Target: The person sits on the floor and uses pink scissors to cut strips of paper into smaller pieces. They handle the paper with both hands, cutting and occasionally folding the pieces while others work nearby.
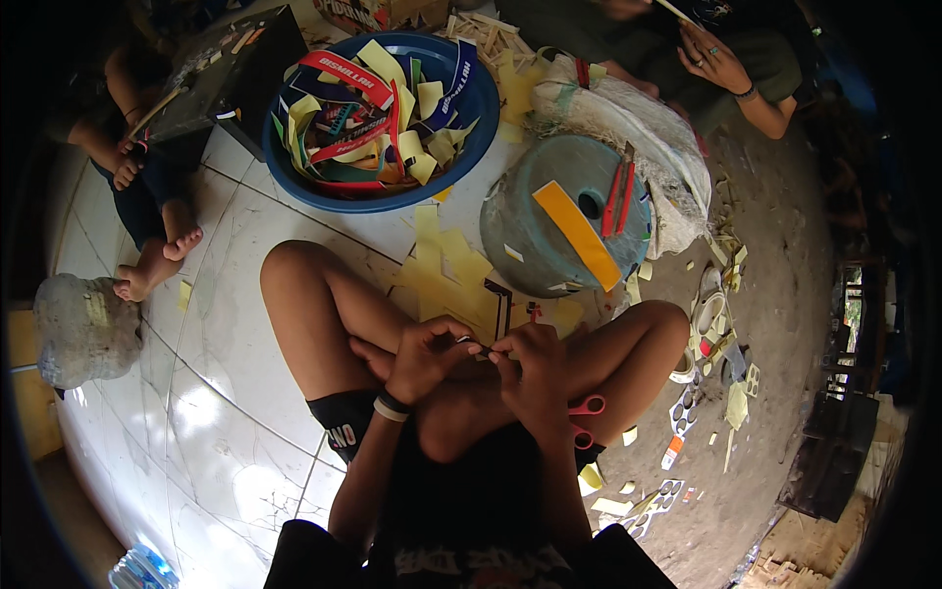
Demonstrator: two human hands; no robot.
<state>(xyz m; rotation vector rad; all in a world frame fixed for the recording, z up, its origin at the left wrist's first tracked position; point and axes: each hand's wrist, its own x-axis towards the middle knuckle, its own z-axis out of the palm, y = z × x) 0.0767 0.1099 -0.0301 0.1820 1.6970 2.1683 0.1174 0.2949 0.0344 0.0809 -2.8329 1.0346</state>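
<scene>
Above my crossed legs, my left hand [424, 359] and my right hand [533, 371] meet, thumbs and fingers pinched together. Between the fingertips is a small dark piece, too small to name. Just beyond the right hand stands a dark bent strip [498, 299], with a small red item [534, 310] beside it. Yellow paper pieces [456, 285] lie under and past the hands. Scissors with red handles [588, 404] rest by my right thigh, their blades hidden.
Ahead, a blue basin [285, 182] holds printed strips. An upturned grey-green tub [510, 211] bears an orange strip [577, 234] and red cutter [618, 196]; a white sack [677, 157] adjoins it. Scraps [687, 407] litter the right floor. One person's hand [128, 167] is left, another's [714, 61] upper right.
</scene>
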